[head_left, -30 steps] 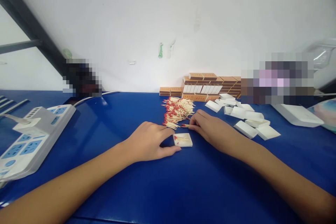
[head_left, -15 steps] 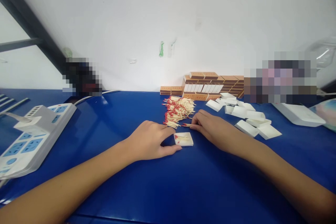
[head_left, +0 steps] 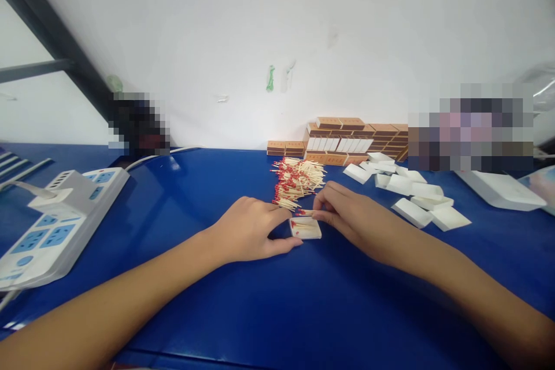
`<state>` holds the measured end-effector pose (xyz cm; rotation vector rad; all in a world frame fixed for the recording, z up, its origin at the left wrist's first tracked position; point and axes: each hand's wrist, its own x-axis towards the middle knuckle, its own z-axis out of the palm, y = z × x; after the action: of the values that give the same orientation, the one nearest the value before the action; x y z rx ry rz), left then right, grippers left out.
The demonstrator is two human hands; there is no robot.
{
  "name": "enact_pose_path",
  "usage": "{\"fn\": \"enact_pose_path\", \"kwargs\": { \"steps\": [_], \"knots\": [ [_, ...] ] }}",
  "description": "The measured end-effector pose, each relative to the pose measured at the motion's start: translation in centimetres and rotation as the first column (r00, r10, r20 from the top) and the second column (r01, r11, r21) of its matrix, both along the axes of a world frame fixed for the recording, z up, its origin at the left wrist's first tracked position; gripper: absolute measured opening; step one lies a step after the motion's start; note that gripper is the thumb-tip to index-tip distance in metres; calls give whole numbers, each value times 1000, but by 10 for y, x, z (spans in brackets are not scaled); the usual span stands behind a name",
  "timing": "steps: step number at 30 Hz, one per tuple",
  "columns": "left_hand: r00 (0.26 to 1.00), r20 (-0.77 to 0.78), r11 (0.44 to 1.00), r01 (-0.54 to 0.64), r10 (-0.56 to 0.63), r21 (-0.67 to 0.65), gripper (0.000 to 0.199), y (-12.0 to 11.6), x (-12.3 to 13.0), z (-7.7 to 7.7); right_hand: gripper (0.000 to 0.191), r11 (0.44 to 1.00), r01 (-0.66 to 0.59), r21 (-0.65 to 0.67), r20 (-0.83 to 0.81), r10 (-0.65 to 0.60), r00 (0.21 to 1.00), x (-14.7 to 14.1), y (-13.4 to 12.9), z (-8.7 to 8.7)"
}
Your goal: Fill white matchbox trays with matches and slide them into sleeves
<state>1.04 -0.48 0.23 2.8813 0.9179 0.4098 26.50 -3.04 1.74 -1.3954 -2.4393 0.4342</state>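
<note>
A small white tray (head_left: 313,233) with a few red-tipped matches in it lies on the blue table. My left hand (head_left: 254,230) rests at its left end, thumb and forefinger spread around the corners and touching it. Just above the tray's back edge, my right hand (head_left: 342,208) pinches matches (head_left: 306,213) between thumb and fingers, their red heads pointing left. Behind the tray is a loose heap of red-headed matches (head_left: 299,176).
Several white trays (head_left: 411,212) lie scattered at the right. Stacked matchboxes (head_left: 377,139) stand against the wall (head_left: 217,29). On the left is a power strip (head_left: 82,231) with a plugged-in adapter. A white box (head_left: 503,189) sits at the far right.
My right hand has lifted the matches from beside the heap and brought them closer to the tray. My left hand keeps its place at the tray. The view has shifted slightly.
</note>
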Motion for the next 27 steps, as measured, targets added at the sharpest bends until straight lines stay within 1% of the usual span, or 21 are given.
{"fn": "enact_pose_path", "kwargs": {
  "steps": [6,10,17,21,27],
  "knots": [
    [1000,4,1000,1,-1,1,37,-1,0,1,19,998,-43,-45,44,45,998,-8,-7,-2],
    [1000,7,1000,1,-1,7,38,-1,0,1,14,998,-52,-40,94,55,994,-9,-8,-4],
    [1000,-1,1000,2,-2,4,39,-1,1,2,15,995,-80,-63,130,88,988,-4,-7,2],
    [1000,-3,1000,-1,1,7,40,-1,1,1,16,994,-89,-57,116,95,989,-4,-5,1],
    [1000,-12,1000,6,-6,6,40,0,1,0,17,989,-137,-61,12,138,990,-4,0,-3]
  ]
}}
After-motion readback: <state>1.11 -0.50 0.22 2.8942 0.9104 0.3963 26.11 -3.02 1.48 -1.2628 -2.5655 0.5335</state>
